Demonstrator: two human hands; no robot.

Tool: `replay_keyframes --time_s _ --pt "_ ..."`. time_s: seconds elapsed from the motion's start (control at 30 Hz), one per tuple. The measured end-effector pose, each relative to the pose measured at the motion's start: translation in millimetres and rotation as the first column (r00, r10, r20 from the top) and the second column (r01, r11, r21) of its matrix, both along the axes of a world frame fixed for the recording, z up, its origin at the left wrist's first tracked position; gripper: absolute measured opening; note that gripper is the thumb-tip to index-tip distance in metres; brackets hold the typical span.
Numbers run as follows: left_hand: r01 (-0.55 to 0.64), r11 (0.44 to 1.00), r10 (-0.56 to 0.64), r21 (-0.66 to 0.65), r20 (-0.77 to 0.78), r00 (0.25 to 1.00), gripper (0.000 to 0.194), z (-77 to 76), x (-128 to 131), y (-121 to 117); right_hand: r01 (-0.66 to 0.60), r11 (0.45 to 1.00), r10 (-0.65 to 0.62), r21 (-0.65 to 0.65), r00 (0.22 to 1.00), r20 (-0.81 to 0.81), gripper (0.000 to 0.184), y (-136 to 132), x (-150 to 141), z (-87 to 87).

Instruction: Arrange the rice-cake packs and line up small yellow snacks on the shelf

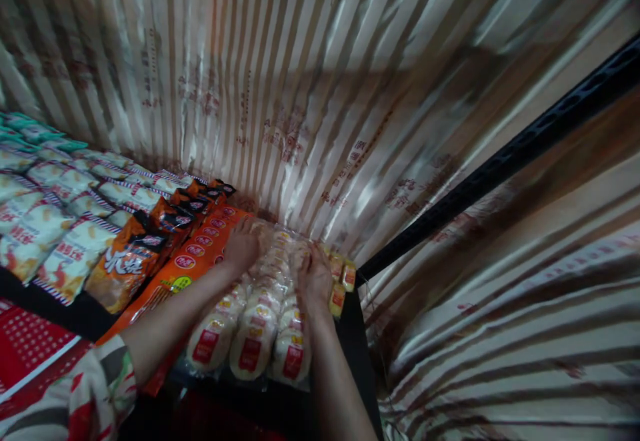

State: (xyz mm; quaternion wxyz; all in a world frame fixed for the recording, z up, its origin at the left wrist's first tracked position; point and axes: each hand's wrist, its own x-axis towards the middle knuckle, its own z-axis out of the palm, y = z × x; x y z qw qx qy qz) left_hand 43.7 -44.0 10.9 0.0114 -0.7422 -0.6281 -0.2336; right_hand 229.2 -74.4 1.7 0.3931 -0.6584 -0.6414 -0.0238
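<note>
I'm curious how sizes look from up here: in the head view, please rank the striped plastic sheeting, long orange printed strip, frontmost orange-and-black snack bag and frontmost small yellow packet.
Striped plastic sheeting
Long orange printed strip, partly behind an arm
Orange-and-black snack bag
Small yellow packet

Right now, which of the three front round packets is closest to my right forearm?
The rightmost packet, just beside your right forearm; the middle one and left one lie farther left.
</note>
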Motion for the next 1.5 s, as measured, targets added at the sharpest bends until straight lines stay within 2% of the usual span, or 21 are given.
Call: replay_keyframes --time_s 0.1,0.17,0.27,0.37,0.57,0.7,0.97,1.13,1.27,1.37,1.5 --pt "-0.109 0.989 0.105 -0.100 -0.049 0.993 0.041 -15.3 -46 -8 -0.153 0.981 0.167 -0.118 0.979 0.115 0.045 4 -51 5.5" --pt "-0.132 0.983 0.122 -0.131 -0.079 0.989 0.043 -26.8 -64 -12 -0.267 0.939 0.313 -0.217 0.925 0.217 0.045 6 -81 3.5" --pt "-0.129 0.982 0.116 -0.136 -0.097 0.989 0.047 -40.6 -76 -14 -0.354 0.866 0.466 -0.355 0.828 0.312 0.049 7 -113 -2.0" --pt "-0.105 0.988 0.095 -0.116 -0.089 0.992 0.047 -49.1 -79 -13 -0.343 0.832 0.508 -0.436 0.786 0.351 0.051 7 -129 -3.5" --pt "-0.080 0.995 0.074 -0.066 -0.092 0.993 0.046 -67.0 -83 -3 -0.268 0.812 0.496 -0.519 0.786 0.369 0.046 10 -133 3.5" --pt "-0.068 0.997 0.065 -0.039 -0.075 0.995 0.045 -74.6 -84 -1 -0.223 0.809 0.468 -0.544 0.804 0.366 0.043 12 -135 1.7" --pt "-0.081 0.994 0.077 -0.080 -0.051 0.996 0.046 -61.8 -82 -7 -0.255 0.872 0.430 -0.418 0.807 0.405 0.042 23 -147 -1.3" --pt "-0.055 0.991 0.046 -0.126 -0.074 0.996 0.046 -55.9 -83 -8 -0.292 0.822 0.523 -0.490 0.729 0.442 0.039 45 -159 1.6" --pt "-0.066 0.991 0.059 -0.116 -0.060 0.996 0.046 -61.8 -82 -5 -0.276 0.790 0.562 -0.547 0.682 0.467 0.039 61 -153 -4.5" --pt "-0.073 0.993 0.067 -0.095 -0.061 0.996 0.047 -67.9 -81 -4 -0.253 0.795 0.556 -0.551 0.667 0.496 0.039 67 -147 -10.7" --pt "-0.081 0.993 0.074 -0.087 -0.078 0.994 0.047 -69.4 -81 -3 -0.222 0.813 0.521 -0.538 0.689 0.504 0.038 66 -147 -12.0"
